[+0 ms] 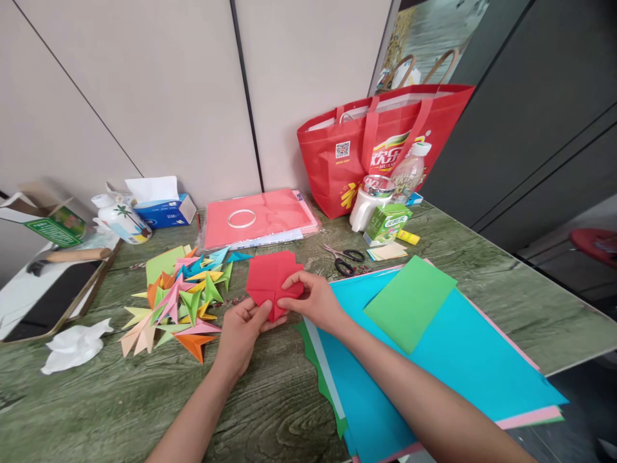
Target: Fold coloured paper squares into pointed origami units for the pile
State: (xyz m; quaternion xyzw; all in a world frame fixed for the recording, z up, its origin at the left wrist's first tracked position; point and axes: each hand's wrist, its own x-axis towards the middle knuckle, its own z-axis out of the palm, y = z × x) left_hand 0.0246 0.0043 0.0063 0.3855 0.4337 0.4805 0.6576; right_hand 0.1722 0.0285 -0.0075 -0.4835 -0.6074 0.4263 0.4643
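A partly folded sheet of red paper (272,270) is held just above the table, its lower end coming to a point. My left hand (243,331) pinches it at the lower left, thumb on top and fingers beneath. On its right side my right hand (313,299) grips the edge, with thumb and forefinger on the folds near the middle. Left of the paper lies a heap of folded paper pieces (186,299) in orange, pink, green, yellow and blue. Under my right forearm are large blue sheets (414,379) with a green square of paper (411,303) on top.
Black-handled scissors (344,258) lie behind the blue sheets. A red bag (347,173), white mug (369,209), bottle (409,168) and green carton (386,224) stand at the back right. Pink paper in plastic (270,218), a tissue box (166,209) and crumpled tissue (77,346) sit further left.
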